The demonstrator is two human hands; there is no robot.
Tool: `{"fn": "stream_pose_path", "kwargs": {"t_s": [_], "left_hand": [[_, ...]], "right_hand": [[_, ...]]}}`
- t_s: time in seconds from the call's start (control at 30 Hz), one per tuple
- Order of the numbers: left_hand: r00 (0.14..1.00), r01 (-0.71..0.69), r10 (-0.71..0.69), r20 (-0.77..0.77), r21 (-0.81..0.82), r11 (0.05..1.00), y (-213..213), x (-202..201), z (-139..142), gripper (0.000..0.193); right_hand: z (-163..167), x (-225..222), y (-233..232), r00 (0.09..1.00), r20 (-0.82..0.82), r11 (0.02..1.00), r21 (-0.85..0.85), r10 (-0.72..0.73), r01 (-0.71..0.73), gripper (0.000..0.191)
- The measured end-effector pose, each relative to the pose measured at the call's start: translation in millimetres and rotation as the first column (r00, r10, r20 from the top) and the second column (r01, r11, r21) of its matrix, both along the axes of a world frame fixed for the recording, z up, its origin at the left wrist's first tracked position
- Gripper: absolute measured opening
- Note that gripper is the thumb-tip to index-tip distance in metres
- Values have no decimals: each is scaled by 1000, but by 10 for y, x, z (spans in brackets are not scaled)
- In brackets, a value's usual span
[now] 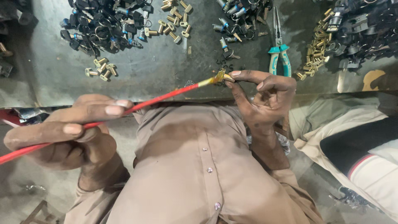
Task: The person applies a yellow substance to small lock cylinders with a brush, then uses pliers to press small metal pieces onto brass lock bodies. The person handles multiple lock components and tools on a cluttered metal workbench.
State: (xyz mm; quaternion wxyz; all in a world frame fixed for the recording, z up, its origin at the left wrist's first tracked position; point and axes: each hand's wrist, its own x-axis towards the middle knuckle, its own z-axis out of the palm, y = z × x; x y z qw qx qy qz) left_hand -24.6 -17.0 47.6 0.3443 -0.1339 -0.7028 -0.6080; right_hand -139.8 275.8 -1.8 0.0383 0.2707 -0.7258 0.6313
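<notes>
My left hand (pixel 70 135) grips a long red rod (pixel 157 98) that runs up and to the right to a brass-coloured tip. My right hand (pixel 261 97) pinches a small brass part (pixel 222 76) at that tip between thumb and forefinger. Both hands hover over my lap, in front of the edge of a grey metal worktable (pixel 166 70). My beige buttoned shirt (pixel 195 166) fills the lower middle of the view.
On the table lie piles of black parts with rings (pixel 103 23), loose brass pieces (pixel 174 20), a small brass group (pixel 101 68), more brass pieces (pixel 315 49) and teal-handled pliers (pixel 278 54). Another person's clothed leg (pixel 356 145) is at the right.
</notes>
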Motion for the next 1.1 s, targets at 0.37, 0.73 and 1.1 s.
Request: {"fn": "stream_pose_path", "kwargs": {"t_s": [0.37, 0.73, 1.1], "left_hand": [[993, -113, 113, 35, -1, 994, 62, 254, -283, 13], [998, 51, -47, 50, -72, 996, -68, 254, -266, 40], [956, 292, -292, 28, -170, 941, -340, 50, 14, 47]], "right_hand": [[11, 1, -16, 999, -28, 999, 36, -17, 18, 55], [-11, -42, -41, 997, -78, 999, 43, -11, 14, 56], [44, -93, 4, 991, 48, 978, 169, -128, 118, 22]]}}
